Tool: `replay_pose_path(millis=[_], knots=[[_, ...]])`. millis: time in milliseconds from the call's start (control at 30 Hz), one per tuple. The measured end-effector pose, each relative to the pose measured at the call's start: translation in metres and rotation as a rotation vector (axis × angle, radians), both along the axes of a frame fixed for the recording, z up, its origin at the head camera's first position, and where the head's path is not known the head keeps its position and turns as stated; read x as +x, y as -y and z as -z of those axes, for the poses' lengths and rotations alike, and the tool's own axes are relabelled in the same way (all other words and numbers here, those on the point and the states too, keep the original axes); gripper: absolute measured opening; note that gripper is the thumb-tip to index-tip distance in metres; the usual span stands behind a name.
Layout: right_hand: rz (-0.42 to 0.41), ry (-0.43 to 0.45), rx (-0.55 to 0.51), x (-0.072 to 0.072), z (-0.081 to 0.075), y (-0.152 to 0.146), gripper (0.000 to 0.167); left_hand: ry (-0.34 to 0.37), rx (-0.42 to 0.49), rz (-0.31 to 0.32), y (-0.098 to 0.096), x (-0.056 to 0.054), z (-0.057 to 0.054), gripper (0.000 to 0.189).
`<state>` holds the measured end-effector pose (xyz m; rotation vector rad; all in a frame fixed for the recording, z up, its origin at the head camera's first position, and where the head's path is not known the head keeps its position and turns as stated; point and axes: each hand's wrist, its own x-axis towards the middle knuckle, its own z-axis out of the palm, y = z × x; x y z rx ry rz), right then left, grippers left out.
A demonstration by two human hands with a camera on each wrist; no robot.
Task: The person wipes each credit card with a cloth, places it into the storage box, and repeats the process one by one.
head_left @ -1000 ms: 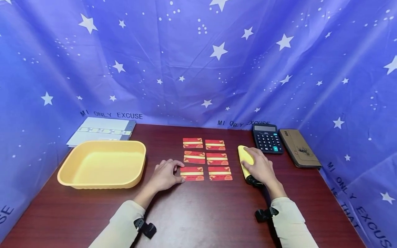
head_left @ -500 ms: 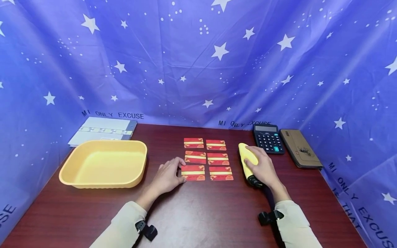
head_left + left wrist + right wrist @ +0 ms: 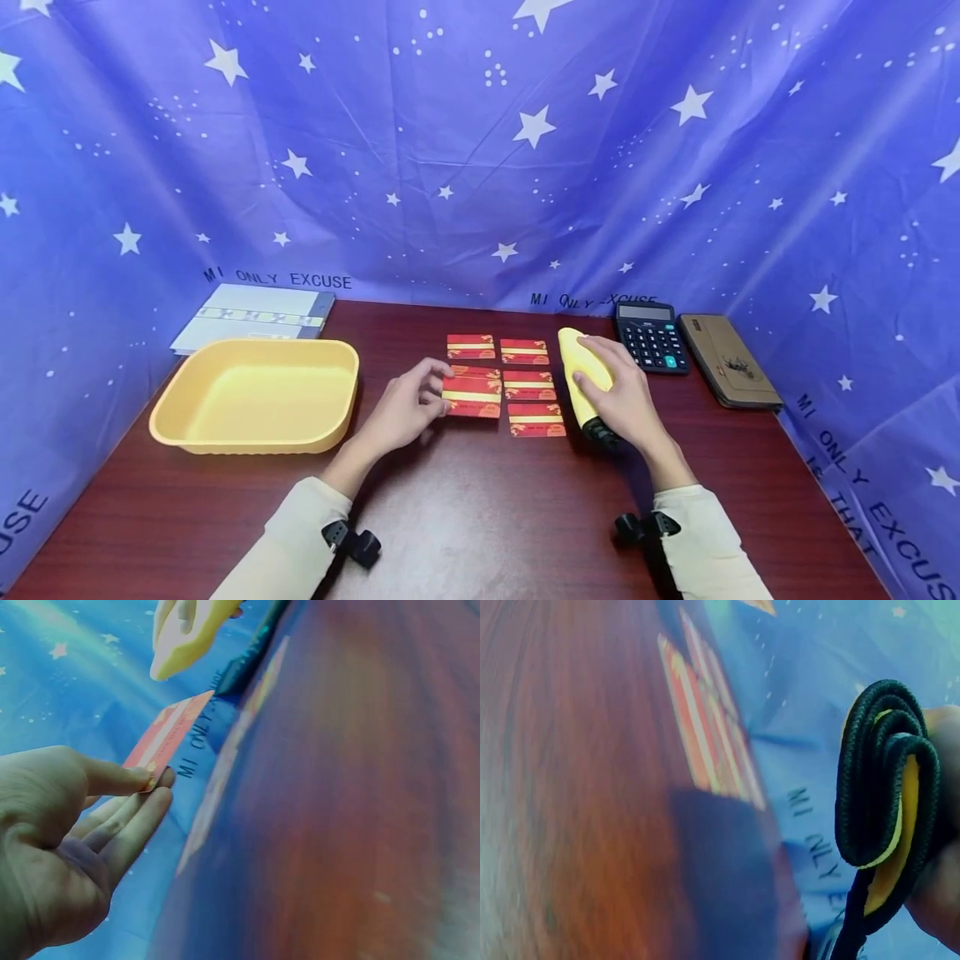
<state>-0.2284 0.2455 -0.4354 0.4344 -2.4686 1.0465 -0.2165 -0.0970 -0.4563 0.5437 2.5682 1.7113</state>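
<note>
In the head view my left hand (image 3: 405,407) pinches a red card (image 3: 474,398) with a gold stripe by its left edge. The left wrist view shows thumb and fingers on one end of this card (image 3: 171,735), raised off the table. It partly covers another card beneath it in the head view. My right hand (image 3: 628,392) grips a folded yellow cloth (image 3: 579,367) with black edging, to the right of the cards. In the right wrist view the cloth's rolled end (image 3: 877,780) shows its layers, held above the table.
More red cards (image 3: 529,386) lie in two columns on the brown table (image 3: 480,517). A yellow basin (image 3: 255,442) stands left, before a white box (image 3: 247,308). A calculator (image 3: 651,337) and a brown wallet (image 3: 729,362) lie at the back right.
The left hand has picked up the near-left card and raised it over the card behind. The right hand has lifted the cloth and shifted it slightly left, towards the cards.
</note>
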Motion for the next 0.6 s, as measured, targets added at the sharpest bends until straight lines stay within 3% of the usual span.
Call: replay_pose_path(millis=[233,600], knots=[[-0.041,-0.075,-0.061,0.008,-0.013,0.017,0.056,-0.005,0.131,-0.063,-0.006,-0.005,-0.013,0.045],[-0.097,-0.126,-0.121,0.012,-0.018,0.042,0.056,-0.072,0.156,-0.163,-0.017,-0.018,-0.02,0.046]])
